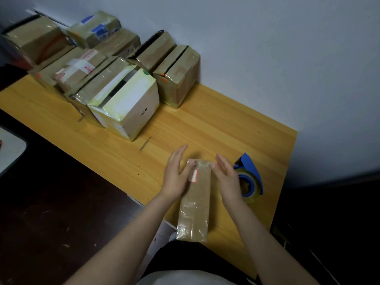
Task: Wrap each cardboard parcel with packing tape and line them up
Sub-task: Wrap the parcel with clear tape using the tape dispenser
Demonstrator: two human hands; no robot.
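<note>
One taped parcel (196,202) lower centre, between left hand (176,178) and right hand (226,178); both grips released, fingers straight. One tape dispenser (250,175) right. About eight stacked parcels (127,103) upper left.

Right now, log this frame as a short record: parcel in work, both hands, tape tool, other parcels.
parcel in work: narrow cardboard parcel, flat on the table, taped
left hand: open, fingers straight, at the parcel's left side
right hand: open, at its right side; contact unclear
tape dispenser: blue, on the table right of the right hand, unheld
other parcels: grouped far left by the wall
</note>
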